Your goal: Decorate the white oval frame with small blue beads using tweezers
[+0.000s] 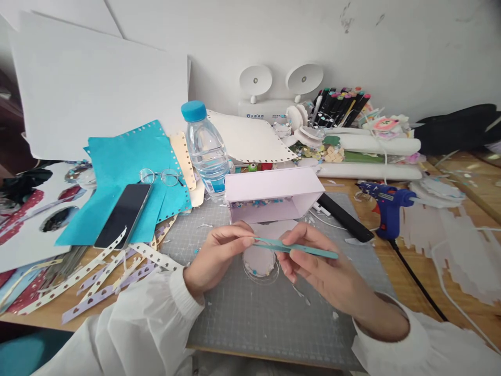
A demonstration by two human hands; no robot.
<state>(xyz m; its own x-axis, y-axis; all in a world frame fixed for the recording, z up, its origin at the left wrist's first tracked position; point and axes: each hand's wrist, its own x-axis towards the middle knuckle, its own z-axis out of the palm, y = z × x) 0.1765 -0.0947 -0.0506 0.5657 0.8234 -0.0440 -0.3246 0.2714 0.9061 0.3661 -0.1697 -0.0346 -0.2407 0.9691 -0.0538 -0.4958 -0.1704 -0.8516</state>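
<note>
Two bare hands in white sleeves meet over a grey cutting mat point(250, 313) on a cluttered wooden bench point(442, 271); between them they hold a thin teal strip point(297, 248), level and a little above the mat, just in front of an open pale pink box point(270, 198); the left hand point(217, 258) pinches the strip's left end between thumb and forefinger, its fingers point(238, 241) closed on the paper; the right hand point(317, 266) grips the strip near its middle, its fingers point(301, 237) curled over it, while the right end juts out free; under the hands a round clear disc point(260, 266) with small coloured specks lies on the mat; the box lies on its side, its opening toward the person, with bright confetti-like bits along its inner edge; behind it to the left a water bottle point(205, 151) with a blue cap stands upright; farther left a dark phone point(123, 214) and a pair of glasses point(160, 176) rest on a teal sheet point(117, 156) with punched edges; punched paper strips point(97, 271) in white and lilac sprawl across the bench's near left corner; to the right a blue glue gun point(387, 206) stands beside the mat, its black cord running toward the near edge; a cup of markers point(340, 104) sits by the white wall; large white boards point(97, 89) lean at the back left.
</note>
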